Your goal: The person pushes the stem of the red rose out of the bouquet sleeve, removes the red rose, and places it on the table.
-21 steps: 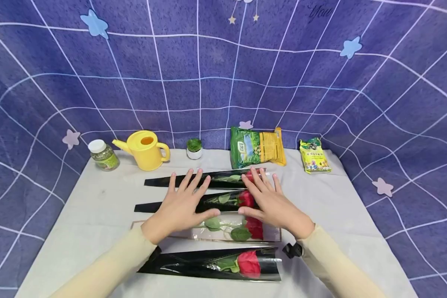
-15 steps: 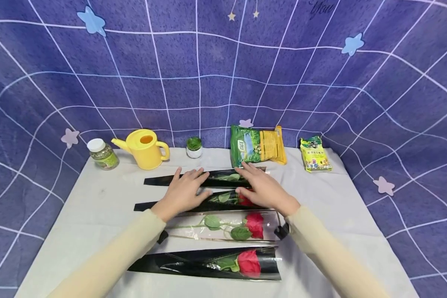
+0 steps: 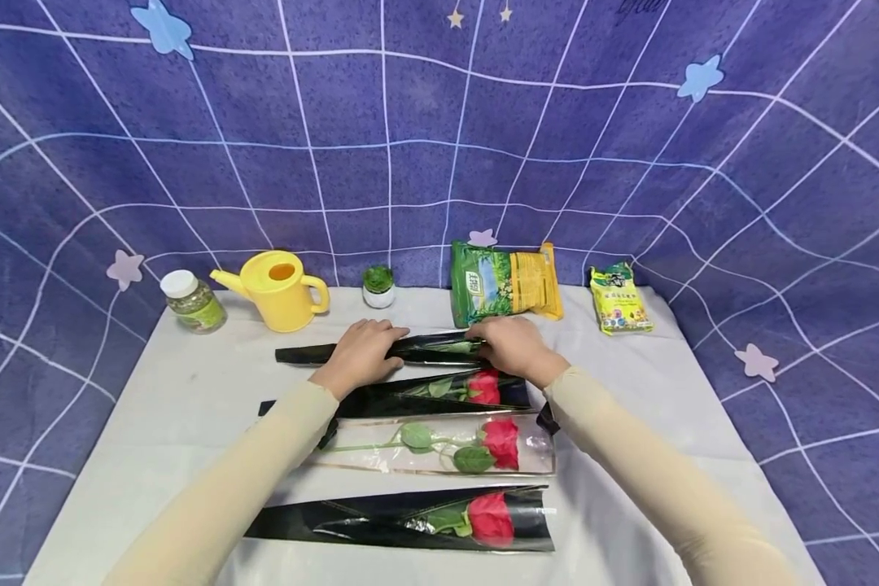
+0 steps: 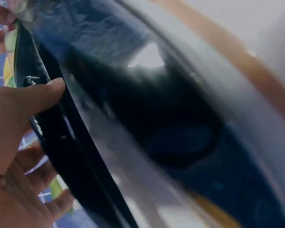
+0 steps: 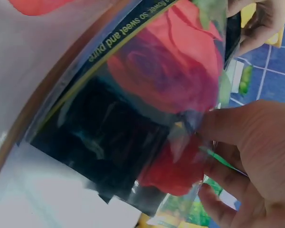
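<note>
Four rows of single roses in sleeves lie one behind another in the head view. At the farthest, a black-wrapped rose, my left hand grips the stem half, its thumb on the near side and fingers behind in the left wrist view. My right hand holds the bloom end, largely covering it; the right wrist view shows thumb and fingers around the red bloom. Closer to me lie a second black-wrapped rose, a rose in a clear sleeve and another black-wrapped rose.
Along the back stand a lidded jar, a yellow watering can, a small potted plant, a green-yellow bag and a small yellow packet. A blue grid-patterned curtain hangs behind the white-covered table.
Both hands have moved forward from above the middle roses to the farthest one. Their spread fingers have curled around its sleeve, which now sits slightly raised and narrower. The view has tilted slightly.
</note>
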`<action>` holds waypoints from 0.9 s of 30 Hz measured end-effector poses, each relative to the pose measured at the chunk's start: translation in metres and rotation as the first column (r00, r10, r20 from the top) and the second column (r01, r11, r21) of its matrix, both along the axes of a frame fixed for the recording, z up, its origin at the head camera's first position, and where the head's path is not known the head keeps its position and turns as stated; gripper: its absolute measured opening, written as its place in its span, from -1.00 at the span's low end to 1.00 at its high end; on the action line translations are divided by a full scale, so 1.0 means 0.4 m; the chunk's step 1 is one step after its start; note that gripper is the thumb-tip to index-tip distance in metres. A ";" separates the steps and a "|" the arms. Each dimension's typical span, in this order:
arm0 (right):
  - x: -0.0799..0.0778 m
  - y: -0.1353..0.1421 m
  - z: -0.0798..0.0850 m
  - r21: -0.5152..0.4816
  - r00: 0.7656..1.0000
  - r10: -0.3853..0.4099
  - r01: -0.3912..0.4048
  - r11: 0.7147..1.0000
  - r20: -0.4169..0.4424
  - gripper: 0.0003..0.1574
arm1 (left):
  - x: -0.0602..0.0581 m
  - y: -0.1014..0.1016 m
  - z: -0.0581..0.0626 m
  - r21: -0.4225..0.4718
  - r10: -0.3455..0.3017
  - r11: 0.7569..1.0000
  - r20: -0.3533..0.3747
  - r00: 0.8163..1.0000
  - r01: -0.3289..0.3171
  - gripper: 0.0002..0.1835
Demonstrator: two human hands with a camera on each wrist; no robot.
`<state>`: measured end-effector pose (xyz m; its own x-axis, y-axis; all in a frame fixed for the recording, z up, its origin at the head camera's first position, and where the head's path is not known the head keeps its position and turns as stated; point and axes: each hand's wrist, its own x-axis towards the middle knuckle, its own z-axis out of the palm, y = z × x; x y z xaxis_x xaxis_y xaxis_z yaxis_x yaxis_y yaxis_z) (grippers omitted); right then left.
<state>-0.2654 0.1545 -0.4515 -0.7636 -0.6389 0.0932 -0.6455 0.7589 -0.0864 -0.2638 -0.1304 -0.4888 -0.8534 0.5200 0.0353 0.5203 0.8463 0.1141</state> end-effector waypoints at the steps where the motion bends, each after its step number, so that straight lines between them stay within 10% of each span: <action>1: 0.003 0.005 0.007 -0.019 1.000 0.002 -0.003 1.000 -0.023 -0.58 | 0.001 0.001 0.009 0.014 -0.012 1.000 -0.017 1.000 0.012 -0.40; 9: 0.047 0.051 0.098 -0.256 0.985 0.013 -0.058 0.965 -0.174 -0.69 | 0.042 -0.010 0.114 0.173 0.013 0.985 -0.055 0.998 -0.003 -0.49; 13: 0.108 0.061 0.111 -0.506 0.998 -0.040 0.014 0.862 -0.042 -0.82 | 0.072 -0.026 0.158 0.289 0.046 0.957 -0.077 0.996 -0.022 -0.55; 16: 0.170 0.049 0.105 -0.678 0.965 -0.012 0.194 0.709 0.263 -0.79 | 0.099 -0.032 0.182 0.402 0.077 0.915 -0.090 0.993 -0.034 -0.58; 20: 0.229 0.011 0.094 -0.718 0.740 0.182 0.513 0.470 0.648 -0.53 | 0.144 -0.021 0.203 0.563 0.084 0.826 -0.071 0.994 -0.029 -0.60; 23: 0.251 -0.014 0.095 -0.680 0.579 0.369 0.683 0.268 0.727 -0.38 | 0.186 0.002 0.216 0.629 0.044 0.777 -0.044 0.998 -0.006 -0.61; 27: 0.264 -0.032 0.108 -0.615 0.532 0.486 0.788 0.015 0.693 -0.43 | 0.238 0.028 0.231 0.630 -0.006 0.777 -0.017 1.000 0.016 -0.50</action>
